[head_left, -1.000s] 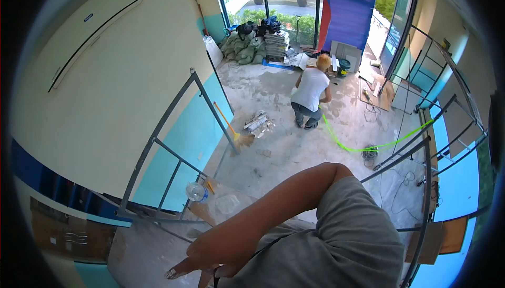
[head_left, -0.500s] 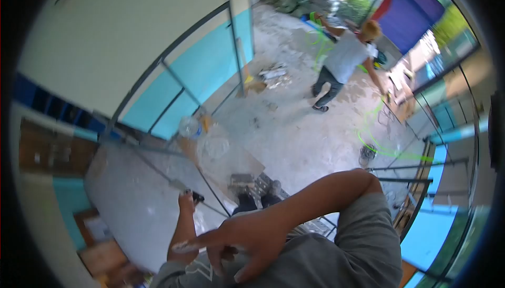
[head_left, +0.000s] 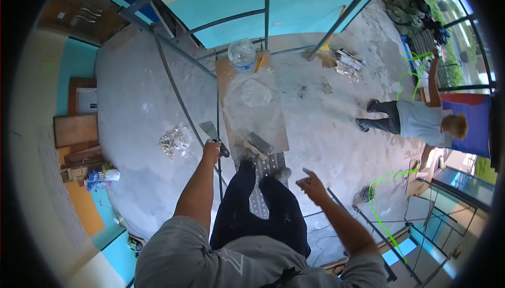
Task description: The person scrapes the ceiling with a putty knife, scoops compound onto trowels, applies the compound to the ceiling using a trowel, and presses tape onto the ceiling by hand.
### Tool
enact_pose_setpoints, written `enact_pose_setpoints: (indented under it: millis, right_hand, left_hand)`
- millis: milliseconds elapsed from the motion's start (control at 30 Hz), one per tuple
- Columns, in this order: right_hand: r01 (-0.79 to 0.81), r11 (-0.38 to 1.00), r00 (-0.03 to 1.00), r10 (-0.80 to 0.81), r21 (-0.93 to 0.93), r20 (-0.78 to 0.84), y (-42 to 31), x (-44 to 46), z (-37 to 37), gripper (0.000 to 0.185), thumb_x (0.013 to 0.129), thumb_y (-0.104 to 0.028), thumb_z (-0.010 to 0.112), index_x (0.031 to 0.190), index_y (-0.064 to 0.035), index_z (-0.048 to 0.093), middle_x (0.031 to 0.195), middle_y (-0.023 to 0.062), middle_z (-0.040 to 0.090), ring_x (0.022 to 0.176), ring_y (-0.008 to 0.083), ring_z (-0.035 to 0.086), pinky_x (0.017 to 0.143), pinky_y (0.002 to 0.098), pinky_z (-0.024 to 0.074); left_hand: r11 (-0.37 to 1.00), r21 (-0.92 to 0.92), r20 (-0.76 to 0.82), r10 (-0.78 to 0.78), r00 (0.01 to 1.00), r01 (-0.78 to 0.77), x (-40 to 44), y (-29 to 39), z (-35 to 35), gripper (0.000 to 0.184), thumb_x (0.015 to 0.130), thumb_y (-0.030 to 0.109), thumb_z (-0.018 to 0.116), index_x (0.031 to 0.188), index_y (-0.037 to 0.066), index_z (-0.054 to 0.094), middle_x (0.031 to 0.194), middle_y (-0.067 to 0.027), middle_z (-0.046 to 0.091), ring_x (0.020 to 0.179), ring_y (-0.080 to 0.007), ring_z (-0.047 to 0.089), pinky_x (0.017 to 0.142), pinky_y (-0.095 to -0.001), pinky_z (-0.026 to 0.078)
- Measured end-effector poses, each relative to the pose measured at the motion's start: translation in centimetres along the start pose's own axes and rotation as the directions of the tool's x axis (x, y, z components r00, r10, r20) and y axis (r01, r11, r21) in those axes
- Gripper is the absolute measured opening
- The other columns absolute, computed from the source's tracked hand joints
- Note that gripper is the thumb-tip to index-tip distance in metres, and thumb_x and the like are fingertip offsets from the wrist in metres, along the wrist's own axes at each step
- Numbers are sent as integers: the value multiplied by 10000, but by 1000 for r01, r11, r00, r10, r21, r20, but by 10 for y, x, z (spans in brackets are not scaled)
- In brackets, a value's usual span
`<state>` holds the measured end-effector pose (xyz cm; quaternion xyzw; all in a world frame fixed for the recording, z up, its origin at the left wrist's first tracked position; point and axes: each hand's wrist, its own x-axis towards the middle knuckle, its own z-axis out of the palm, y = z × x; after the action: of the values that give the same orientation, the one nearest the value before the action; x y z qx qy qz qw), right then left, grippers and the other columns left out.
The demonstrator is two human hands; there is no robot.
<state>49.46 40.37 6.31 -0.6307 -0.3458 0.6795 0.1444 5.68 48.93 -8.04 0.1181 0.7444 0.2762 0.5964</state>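
Scraper stays clenched in the left hand at eleven o'clock from the body, while the right hand, swung off the chest to one o'clock, points empty, leaving the board unblocked at twelve.

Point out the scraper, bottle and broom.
Scraper (head_left: 209, 129): head view, on the flat blade.
Bottle (head_left: 242, 55): head view, on its clear plastic side.
Broom (head_left: 327, 59): head view, on the bristles.
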Motion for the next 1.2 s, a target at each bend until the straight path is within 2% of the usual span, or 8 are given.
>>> enact_pose_setpoints:
  millis: [300,433,500,567,667,967,1067,1200]
  right_hand:
    - [-380,315,905,319,869,280,176,71,80,515,938,-226,552,1398,-153,332,1106,167,605,777,199,564,673,338,474]
    - [-419,367,904,255,831,343,149,79,61,510,972,-319,411,1433,-145,279,1319,227,458,948,283,515,818,453,443]
    - [-353,96,931,133,931,340,152,83,55,533,975,-368,359,1447,-142,257,1353,236,420,972,312,497,850,498,420]
    - [-384,213,921,164,898,355,154,88,52,562,967,-410,329,1454,-141,245,1364,242,408,981,332,485,867,521,396]
    - [-380,252,924,148,890,352,154,95,52,649,913,-516,435,1441,-160,309,1359,204,453,1033,298,535,882,498,416]
    - [-358,212,933,125,909,338,143,105,57,697,897,-524,468,1453,-146,286,1390,204,422,1083,302,528,903,500,407]
    - [-356,151,934,100,922,344,147,110,56,637,947,-464,350,1469,-120,229,1420,251,350,1060,356,488,904,538,381]
    - [-361,161,926,180,918,333,145,114,54,687,917,-495,431,1456,-107,257,1398,258,377,1050,365,514,883,534,413]
  left_hand:
    - [947,303,-87,134,987,-102,262,-149,13,190,805,128,505,949,62,609,763,-61,584,641,-226,578,532,-397,468]
    - [269,888,172,560,811,-374,314,-124,23,162,826,110,502,892,18,618,843,-161,617,808,-323,606,705,-431,493]
    - [294,897,147,507,849,-331,336,-93,33,158,841,96,497,896,4,614,876,-194,617,881,-343,598,776,-416,482]
    - [786,534,-110,431,896,-313,337,-53,54,139,812,104,522,878,17,609,870,-180,611,832,-319,595,719,-428,484]
    - [588,638,-28,662,749,-497,456,-64,32,133,753,142,589,821,29,611,725,-150,590,661,-284,583,603,-440,471]
    - [-136,848,483,-199,853,-512,300,-170,107,164,766,180,596,861,87,692,892,-164,676,814,-343,656,726,-456,520]
    - [-155,770,599,-161,785,-619,254,-252,131,231,783,254,612,911,87,707,964,-146,690,889,-326,664,759,-451,527]
    - [195,977,112,-110,988,-89,265,-333,181,394,822,436,589,950,83,707,1011,-171,676,942,-321,654,792,-419,523]
